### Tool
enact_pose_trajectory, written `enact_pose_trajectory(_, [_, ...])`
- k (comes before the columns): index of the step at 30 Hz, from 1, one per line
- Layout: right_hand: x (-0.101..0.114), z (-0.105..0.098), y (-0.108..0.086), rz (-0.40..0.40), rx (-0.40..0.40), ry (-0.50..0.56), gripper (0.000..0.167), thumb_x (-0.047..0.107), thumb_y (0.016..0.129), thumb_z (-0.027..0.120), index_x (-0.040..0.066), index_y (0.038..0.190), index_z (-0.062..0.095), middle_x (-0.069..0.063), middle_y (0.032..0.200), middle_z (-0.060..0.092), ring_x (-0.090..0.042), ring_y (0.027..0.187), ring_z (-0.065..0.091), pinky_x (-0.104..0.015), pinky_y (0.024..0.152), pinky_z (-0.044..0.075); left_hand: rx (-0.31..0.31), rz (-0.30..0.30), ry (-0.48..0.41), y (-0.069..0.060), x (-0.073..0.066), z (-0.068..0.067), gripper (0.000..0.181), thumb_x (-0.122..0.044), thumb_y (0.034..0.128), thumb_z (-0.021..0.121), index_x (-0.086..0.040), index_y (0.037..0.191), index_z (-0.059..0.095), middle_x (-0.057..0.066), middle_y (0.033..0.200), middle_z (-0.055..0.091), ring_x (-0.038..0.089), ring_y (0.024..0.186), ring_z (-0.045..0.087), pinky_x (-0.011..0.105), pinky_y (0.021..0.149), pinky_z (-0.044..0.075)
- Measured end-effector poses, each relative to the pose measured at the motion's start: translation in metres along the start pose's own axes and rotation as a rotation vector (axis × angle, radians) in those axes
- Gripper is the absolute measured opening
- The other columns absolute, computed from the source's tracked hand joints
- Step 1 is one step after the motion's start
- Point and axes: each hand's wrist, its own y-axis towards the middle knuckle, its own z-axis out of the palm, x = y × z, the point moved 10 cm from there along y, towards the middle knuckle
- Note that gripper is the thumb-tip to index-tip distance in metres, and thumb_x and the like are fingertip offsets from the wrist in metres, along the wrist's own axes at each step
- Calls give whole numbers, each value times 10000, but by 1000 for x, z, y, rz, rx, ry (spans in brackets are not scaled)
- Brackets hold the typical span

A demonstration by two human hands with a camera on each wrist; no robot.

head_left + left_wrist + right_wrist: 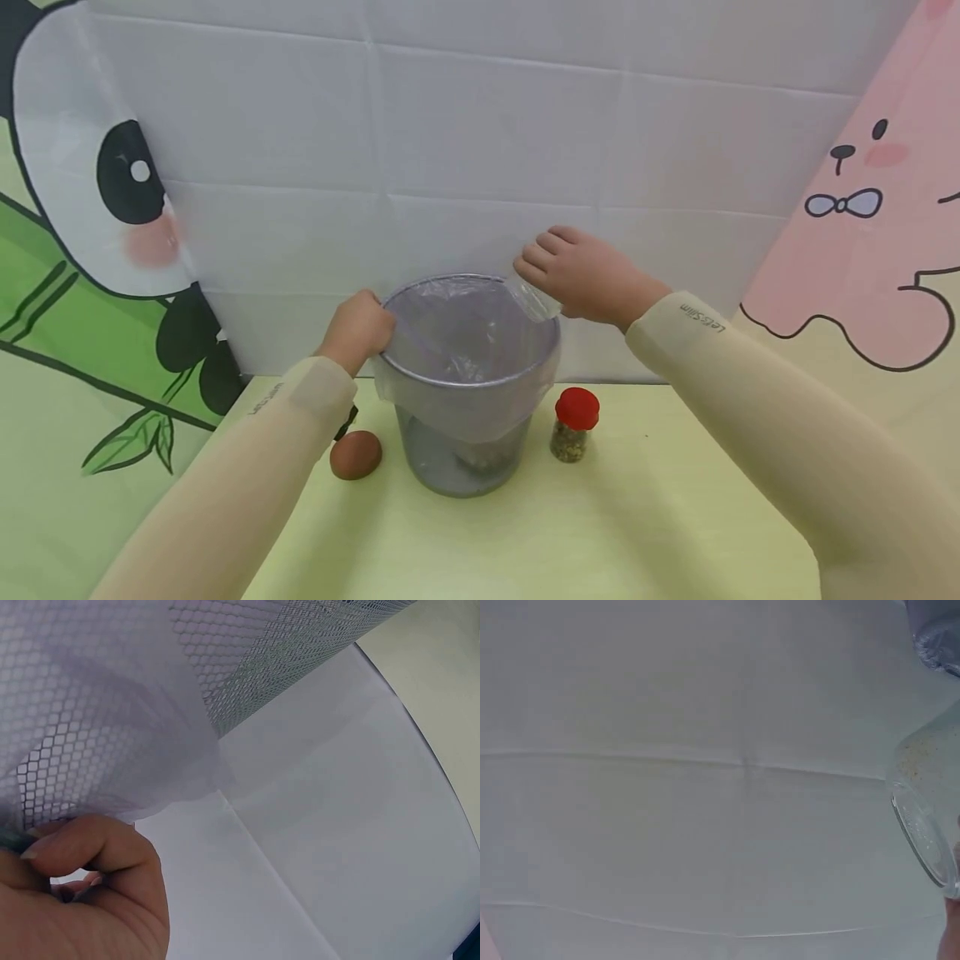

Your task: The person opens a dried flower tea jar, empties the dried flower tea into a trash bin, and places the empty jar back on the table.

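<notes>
**Fingers of the left hand (358, 332) grip the bin (427, 467), those of the right hand (573, 271) a clear jar (536, 302)**

Curled over the rim at the bin's left side, the left fingers hold it; the left wrist view shows the thumb and a bent finger meeting at the edge, just beside the mesh wall. A translucent liner (465, 408) covers the inside and folds down over the outside of the upper wall. The bin stands upright on the pale yellow bench (465, 554). Low behind its wall a pale shape (483, 457) shows dimly, too blurred to identify.

The right fingers wrap the clear jar, which is tilted at the right rear part of the rim; whether glass and rim touch cannot be told. In the right wrist view, brownish specks dot the glass.

Just right of the bin, apart from it, a red-lidded jar (574, 425) stands upright with greenish-brown bits inside. To the left lies a reddish-brown, egg-shaped thing (356, 455), between the bin and the left sleeve (225, 492). Both it and the right sleeve (765, 417) are cream, with dark lettering near the cuffs. Behind hangs a creased white backdrop (487, 125), with a panda drawing (90, 158) at left and a pink animal drawing (892, 242) at right.
</notes>
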Motion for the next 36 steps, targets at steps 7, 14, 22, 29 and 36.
enact_pose_trajectory(7, [-24,12,-9,250,17,402,943,363,771,923,22,1514,452,-153,1477,523,-365,1381,448,-491,1189,290,-1,-8,1,-1,3,-2,443,-125,992,380,144,1329,481,290,1229,582,397,1084,575,531,962,479])
enact_pose_trajectory(14, [-37,25,-29,418,-44,615,964,383,765,921,24,1522,444,-158,1507,501,-376,1409,421,-524,1188,278,4,-13,-5,-2,3,1,451,-127,1000,377,143,1349,468,288,1235,578,386,1068,572,526,952,484])
enact_pose_trajectory(22, [-45,41,-60,641,-160,855,962,352,742,938,60,1520,453,-120,1504,500,-356,1387,441,-549,1132,360,6,-18,-29,-2,0,2,431,-127,986,386,125,1322,483,271,1222,581,389,1076,572,530,955,484])
enact_pose_trajectory(29, [-46,55,-94,945,-335,1125,977,396,716,947,84,1494,446,-93,1443,514,-310,1290,499,-533,1056,423,14,-10,-21,-2,-2,2,458,-140,996,384,136,1350,471,287,1256,573,403,1116,572,536,977,476])
enact_pose_trajectory(36, [-44,71,-126,1165,-468,1345,974,477,753,911,101,1509,427,-59,1416,540,-265,1303,497,-491,1089,403,20,-21,-32,-4,-2,2,436,-137,991,384,124,1328,479,276,1237,577,400,1107,573,535,975,479])
